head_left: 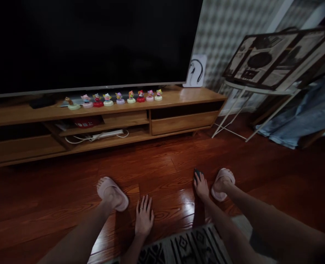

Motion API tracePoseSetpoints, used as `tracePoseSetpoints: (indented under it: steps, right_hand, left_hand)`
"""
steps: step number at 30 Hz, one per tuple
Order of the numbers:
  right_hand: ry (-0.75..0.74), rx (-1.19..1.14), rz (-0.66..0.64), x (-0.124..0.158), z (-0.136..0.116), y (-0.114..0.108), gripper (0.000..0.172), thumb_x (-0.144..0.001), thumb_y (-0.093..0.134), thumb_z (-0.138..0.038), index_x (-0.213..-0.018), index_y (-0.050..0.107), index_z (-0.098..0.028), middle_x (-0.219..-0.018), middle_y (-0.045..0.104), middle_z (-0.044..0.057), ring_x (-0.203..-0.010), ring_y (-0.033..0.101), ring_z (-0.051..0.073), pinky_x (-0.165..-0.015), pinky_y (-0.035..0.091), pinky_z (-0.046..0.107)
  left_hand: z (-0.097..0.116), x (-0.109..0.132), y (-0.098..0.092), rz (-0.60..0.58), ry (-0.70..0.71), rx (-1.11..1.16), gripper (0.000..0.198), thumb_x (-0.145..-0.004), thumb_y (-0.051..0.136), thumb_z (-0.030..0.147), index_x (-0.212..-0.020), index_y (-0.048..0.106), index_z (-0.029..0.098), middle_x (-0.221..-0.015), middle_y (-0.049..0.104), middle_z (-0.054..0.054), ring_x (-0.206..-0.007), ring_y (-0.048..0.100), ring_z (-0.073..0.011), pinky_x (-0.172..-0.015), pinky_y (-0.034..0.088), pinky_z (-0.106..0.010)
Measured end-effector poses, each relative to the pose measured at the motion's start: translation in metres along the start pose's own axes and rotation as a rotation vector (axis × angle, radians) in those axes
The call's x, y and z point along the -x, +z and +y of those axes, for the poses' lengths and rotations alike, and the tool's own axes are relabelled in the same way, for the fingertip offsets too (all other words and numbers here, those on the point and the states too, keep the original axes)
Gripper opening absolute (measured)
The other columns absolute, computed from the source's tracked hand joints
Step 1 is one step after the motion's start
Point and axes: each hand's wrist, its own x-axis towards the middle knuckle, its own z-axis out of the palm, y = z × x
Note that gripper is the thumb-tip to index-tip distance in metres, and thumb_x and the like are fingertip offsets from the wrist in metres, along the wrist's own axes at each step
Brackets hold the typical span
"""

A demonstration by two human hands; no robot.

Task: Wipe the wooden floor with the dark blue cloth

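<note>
My left hand (144, 217) lies flat on the dark wooden floor (165, 161), fingers spread, just right of my left foot in a pink slipper (113, 193). My right hand (201, 186) stretches forward along the floor, and its fingertips rest on a small dark object (198, 172). I cannot tell what that object is. My right foot in a pink slipper (222, 183) sits right beside that hand. Both bare legs extend forward from the bottom of the view.
A low wooden TV stand (179, 98) carries a large dark screen (96, 44) and a row of small figurines (115, 98). A power strip (107, 135) lies on its shelf. A white folding table (250, 91) stands right, a patterned rug (184, 245) under me.
</note>
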Motion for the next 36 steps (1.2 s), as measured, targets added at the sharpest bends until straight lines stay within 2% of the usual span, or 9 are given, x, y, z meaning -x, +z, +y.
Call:
tracePoseSetpoints:
  steps: [4, 10, 13, 16, 22, 25, 29, 33, 36]
  right_hand:
    - [0.075, 0.033, 0.066, 0.047, -0.017, 0.016, 0.057, -0.095, 0.031, -0.024, -0.145, 0.054, -0.009, -0.156, 0.043, 0.020, -0.148, 0.034, 0.033, -0.117, 0.032, 0.054]
    - [-0.453, -0.130, -0.203, 0.133, -0.145, 0.053, 0.056, -0.092, 0.043, -0.016, -0.145, 0.055, -0.025, -0.158, 0.044, 0.008, -0.146, 0.040, 0.023, -0.119, 0.036, 0.044]
    - [-0.590, -0.170, -0.209, 0.154, -0.166, 0.065, 0.064, -0.090, 0.045, -0.015, -0.152, 0.046, -0.032, -0.162, 0.038, 0.003, -0.149, 0.036, 0.019, -0.120, 0.037, 0.041]
    - [-0.579, -0.160, -0.170, 0.129, -0.135, 0.060, 0.061, -0.091, 0.045, -0.018, -0.149, 0.049, -0.033, -0.160, 0.042, 0.002, -0.147, 0.039, 0.020, -0.120, 0.037, 0.044]
    - [-0.201, -0.121, 0.085, 0.044, -0.003, 0.038, 0.054, -0.098, 0.029, -0.033, -0.139, 0.061, -0.020, -0.156, 0.046, 0.013, -0.146, 0.039, 0.029, -0.118, 0.034, 0.054]
    - [-0.122, -0.164, 0.133, 0.042, 0.019, 0.038, 0.060, -0.098, 0.022, -0.036, -0.141, 0.058, -0.016, -0.154, 0.048, 0.015, -0.144, 0.043, 0.030, -0.118, 0.035, 0.053]
    - [-0.130, -0.199, 0.088, 0.084, -0.046, 0.052, 0.059, -0.100, 0.022, -0.032, -0.146, 0.053, -0.014, -0.154, 0.048, 0.016, -0.142, 0.044, 0.029, -0.116, 0.038, 0.053]
    - [-0.401, -0.151, -0.131, 0.141, -0.139, 0.072, 0.053, -0.097, 0.037, -0.025, -0.149, 0.051, -0.027, -0.160, 0.042, 0.007, -0.143, 0.044, 0.027, -0.114, 0.042, 0.048]
    - [-0.569, -0.136, -0.180, 0.150, -0.165, 0.077, 0.060, -0.093, 0.042, -0.018, -0.151, 0.046, -0.032, -0.160, 0.041, 0.004, -0.144, 0.043, 0.024, -0.114, 0.043, 0.046]
  left_hand:
    - [0.000, -0.002, 0.003, 0.027, 0.006, -0.035, 0.061, -0.093, 0.041, 0.025, -0.155, 0.036, 0.025, -0.161, 0.043, -0.005, -0.149, 0.035, -0.0219, -0.123, 0.029, -0.048]
    - [-0.002, -0.002, 0.005, 0.070, 0.025, -0.058, 0.057, -0.092, 0.042, 0.025, -0.149, 0.047, 0.025, -0.156, 0.050, -0.005, -0.145, 0.043, -0.0223, -0.119, 0.034, -0.048]
    - [-0.003, -0.002, 0.009, 0.072, 0.028, -0.059, 0.057, -0.092, 0.042, 0.025, -0.148, 0.048, 0.027, -0.154, 0.052, -0.004, -0.144, 0.044, -0.0221, -0.119, 0.036, -0.047]
    - [-0.002, -0.003, 0.011, 0.078, 0.016, -0.074, 0.057, -0.091, 0.042, 0.025, -0.147, 0.049, 0.029, -0.155, 0.051, -0.002, -0.144, 0.044, -0.0216, -0.118, 0.038, -0.047]
    - [-0.003, -0.003, 0.011, 0.074, 0.011, -0.050, 0.062, -0.091, 0.043, 0.025, -0.153, 0.037, 0.031, -0.158, 0.046, 0.000, -0.144, 0.044, -0.0205, -0.119, 0.036, -0.045]
    - [-0.004, -0.003, 0.012, 0.093, 0.021, -0.068, 0.062, -0.091, 0.042, 0.023, -0.153, 0.039, 0.031, -0.157, 0.047, 0.000, -0.144, 0.044, -0.0207, -0.118, 0.037, -0.045]
    - [-0.002, -0.003, 0.010, 0.099, 0.025, -0.076, 0.060, -0.091, 0.042, 0.023, -0.152, 0.041, 0.029, -0.156, 0.049, -0.001, -0.144, 0.044, -0.0207, -0.117, 0.038, -0.046]
    - [-0.004, -0.001, 0.014, 0.092, 0.018, -0.059, 0.059, -0.091, 0.042, 0.025, -0.150, 0.044, 0.029, -0.156, 0.050, -0.002, -0.144, 0.045, -0.0218, -0.119, 0.036, -0.047]
    - [-0.006, -0.001, 0.021, 0.087, 0.020, -0.061, 0.060, -0.090, 0.043, 0.025, -0.150, 0.043, 0.031, -0.156, 0.049, 0.000, -0.144, 0.044, -0.0217, -0.120, 0.035, -0.047]
